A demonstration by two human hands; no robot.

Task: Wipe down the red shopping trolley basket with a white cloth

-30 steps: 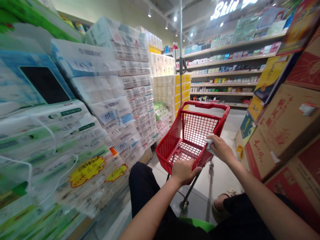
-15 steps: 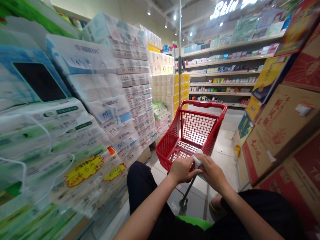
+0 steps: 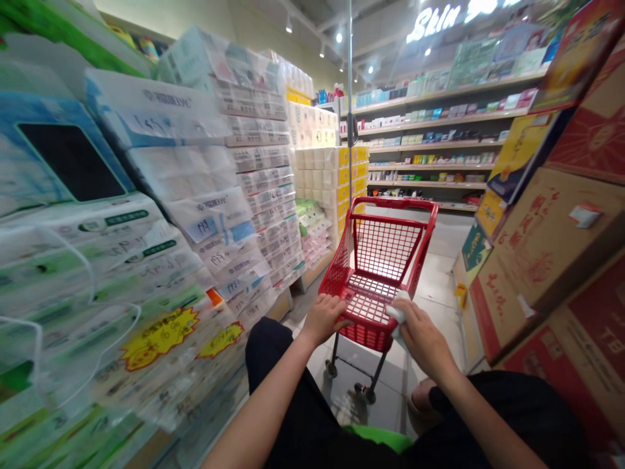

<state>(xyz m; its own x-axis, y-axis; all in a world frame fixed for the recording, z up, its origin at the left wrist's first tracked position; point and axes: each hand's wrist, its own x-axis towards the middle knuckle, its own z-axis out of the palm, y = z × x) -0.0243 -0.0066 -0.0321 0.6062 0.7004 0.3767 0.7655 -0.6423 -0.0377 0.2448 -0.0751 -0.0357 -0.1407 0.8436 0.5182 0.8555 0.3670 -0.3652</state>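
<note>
In front of my knees stands a red plastic shopping cart (image 3: pixel 372 335) with lattice walls and thin dark legs on casters. My left hand (image 3: pixel 323 320) is closed over the near left corner of its basket rim. On the opposite side, my right hand (image 3: pixel 424 337) is closed around a crumpled white wipe or tissue (image 3: pixel 398 311), which lies against the near right part of the rim. Part of the wipe is hidden under the fingers. Through the lattice of the basket, the floor shows.
Stacked tissue packs (image 3: pixel 195 208) rise along my left, with a dark-screened phone or tablet (image 3: pixel 73 161) and a white cable among them. Cardboard boxes (image 3: pixel 551 241) are piled at my right. Beyond a glass door edge (image 3: pixel 350 85), shelves (image 3: pixel 430 146) hold small products. Something green (image 3: pixel 381 438) shows beneath me.
My hands have moved apart: the left went from beside the right hand to the cart's left corner. The right, with the wipe, shifted slightly right. The cart has turned to face me more squarely.
</note>
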